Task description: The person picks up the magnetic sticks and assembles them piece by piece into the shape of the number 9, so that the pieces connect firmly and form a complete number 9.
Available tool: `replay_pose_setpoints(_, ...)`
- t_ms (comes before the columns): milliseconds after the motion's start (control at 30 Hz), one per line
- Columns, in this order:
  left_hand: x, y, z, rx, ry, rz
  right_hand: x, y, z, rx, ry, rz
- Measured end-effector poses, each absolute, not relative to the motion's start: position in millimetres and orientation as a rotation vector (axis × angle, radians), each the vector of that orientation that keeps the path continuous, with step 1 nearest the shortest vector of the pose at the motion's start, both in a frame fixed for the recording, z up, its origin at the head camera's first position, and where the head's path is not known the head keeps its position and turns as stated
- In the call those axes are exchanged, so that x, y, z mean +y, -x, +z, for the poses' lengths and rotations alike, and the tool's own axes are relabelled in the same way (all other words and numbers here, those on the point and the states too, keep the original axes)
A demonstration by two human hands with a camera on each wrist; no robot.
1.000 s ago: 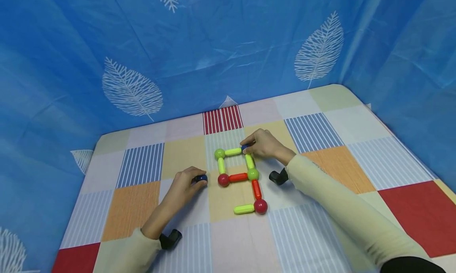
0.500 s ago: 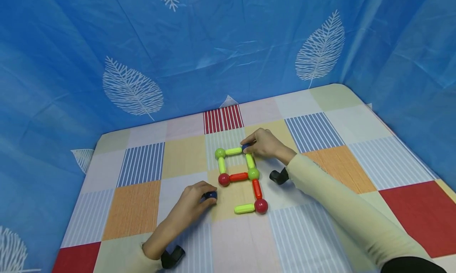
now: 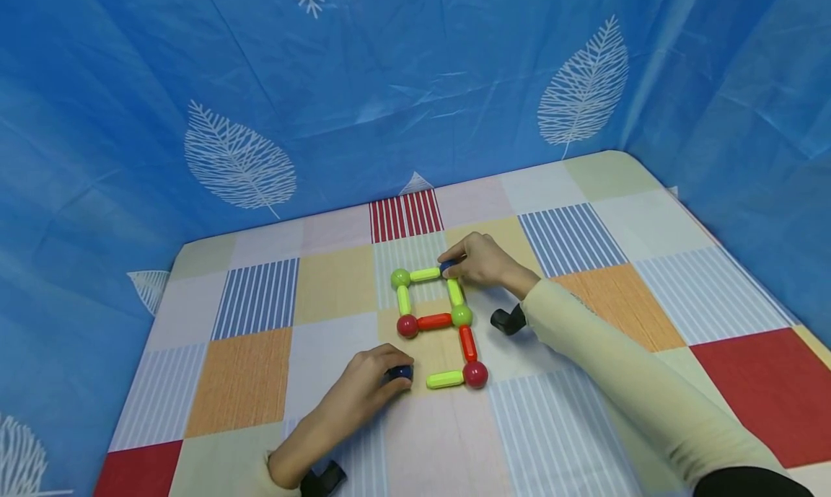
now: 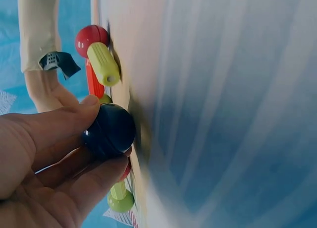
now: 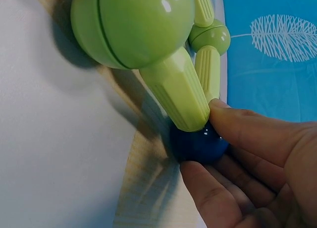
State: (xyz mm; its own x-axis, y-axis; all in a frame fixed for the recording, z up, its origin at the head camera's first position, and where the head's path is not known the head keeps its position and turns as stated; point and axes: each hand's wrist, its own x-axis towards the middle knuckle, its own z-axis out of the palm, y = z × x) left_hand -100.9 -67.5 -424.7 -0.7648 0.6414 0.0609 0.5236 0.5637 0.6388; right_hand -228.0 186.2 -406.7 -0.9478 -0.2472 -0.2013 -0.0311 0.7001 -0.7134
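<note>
My left hand (image 3: 366,385) pinches a dark blue ball (image 4: 110,131) between thumb and fingers, just left of the free end of a yellow-green rod (image 3: 444,380). That rod joins a red ball (image 3: 475,375), from which a red rod (image 3: 467,344) runs up to a green ball (image 3: 462,315). Above, rods and balls form a square, with another red ball (image 3: 407,327) and a second green ball (image 3: 400,278) at its left corners. At its top right corner my right hand (image 3: 483,260) grips another blue ball (image 5: 199,144), where two yellow-green rods meet.
A patchwork cloth (image 3: 344,273) covers the table. Blue curtains (image 3: 415,86) with white leaf prints hang behind it and at both sides. Black wrist devices (image 3: 508,322) sit on both wrists near the cloth.
My left hand has carried its blue ball rightward and toward the near side, close to the loose end of the lowest rod. The right hand and the joined pieces stay where they were.
</note>
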Motion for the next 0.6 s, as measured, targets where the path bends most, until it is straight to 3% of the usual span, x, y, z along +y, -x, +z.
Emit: replay_pose_setpoints(600,-55,98,-425,2.568,-1.009,0.929,187,228,-407,2.616,0.197,-1.097)
